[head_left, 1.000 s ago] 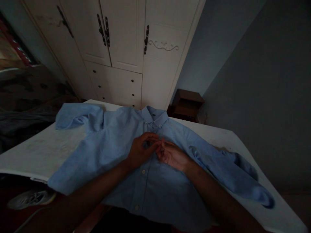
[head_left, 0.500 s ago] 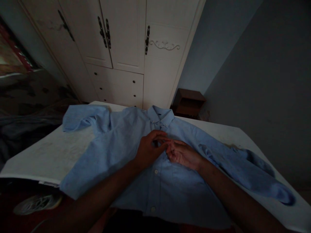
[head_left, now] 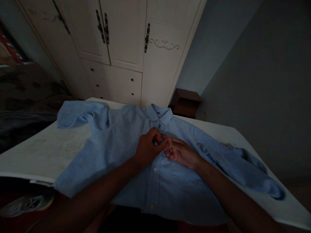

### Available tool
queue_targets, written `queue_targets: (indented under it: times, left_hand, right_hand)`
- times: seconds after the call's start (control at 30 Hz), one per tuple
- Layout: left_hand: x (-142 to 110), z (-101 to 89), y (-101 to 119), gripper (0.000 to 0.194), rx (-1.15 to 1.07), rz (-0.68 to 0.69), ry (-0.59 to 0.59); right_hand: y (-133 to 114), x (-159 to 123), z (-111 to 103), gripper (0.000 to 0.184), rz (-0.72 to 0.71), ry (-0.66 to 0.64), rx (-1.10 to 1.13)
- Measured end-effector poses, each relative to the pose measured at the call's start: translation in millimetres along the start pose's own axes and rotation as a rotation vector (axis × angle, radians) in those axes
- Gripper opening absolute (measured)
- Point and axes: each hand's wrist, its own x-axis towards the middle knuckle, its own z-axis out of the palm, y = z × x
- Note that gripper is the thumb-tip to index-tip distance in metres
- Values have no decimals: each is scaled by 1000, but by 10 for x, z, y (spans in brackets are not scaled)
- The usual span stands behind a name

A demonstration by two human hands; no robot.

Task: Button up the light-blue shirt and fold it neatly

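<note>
A light blue button-up shirt (head_left: 121,139) lies front up, its collar (head_left: 159,115) at the far side and its sleeves spread to both sides. Over the upper front placket, my left hand (head_left: 148,147) is closed in a pinch, thumb against fingers. My right hand (head_left: 182,153) meets it fingertip to fingertip, its fingers curled, also pinching the shirt front. The bit of cloth or button between the fingertips is hidden. Below the hands, a white button (head_left: 155,169) and another near the hem (head_left: 152,206) show on the placket.
The shirt rests on a white table (head_left: 55,152). Behind it stand a white wardrobe (head_left: 123,35) with dark handles and a small brown cabinet (head_left: 186,102). A shoe (head_left: 26,205) is on the red floor at the lower left. Dark fabric lies at the far left.
The view has shifted slightly. Both hands stay at the same part of the placket; the left fingers have bent more and drawn closer against the right fingertips.
</note>
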Motion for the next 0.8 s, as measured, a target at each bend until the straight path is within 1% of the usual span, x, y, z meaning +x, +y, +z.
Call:
queue_targets:
  times: [0.1,0.2,0.3,0.4,0.5,0.63,0.7,0.8]
  left_hand:
    - [45,0,-25,29,6,6,18]
    - [138,-49,-93,16,26,3,84]
    - [243,-138,-208,5,56,-41,179]
    - [309,-200,-334,4,81,-103,220]
    - [322,-196,-407,6,131,-117,184]
    - [321,-162,-418,7,254,-84,121]
    - [331,-164,-421,6,273,-83,110]
    - [346,-186,-437,6,272,-99,88]
  right_hand:
    - [-22,-5,27,41,-7,19,-13]
    - [-46,-7,26,36,-31,52,-15]
    - [-69,-1,3,26,-84,88,4]
    - [-86,7,-28,25,-112,111,-14]
    - [-103,9,-54,27,-138,125,-72]
    - [-131,15,-66,29,-178,158,-144]
    - [-145,26,-61,29,-209,179,-198]
    - [-164,45,-38,29,-274,172,-388]
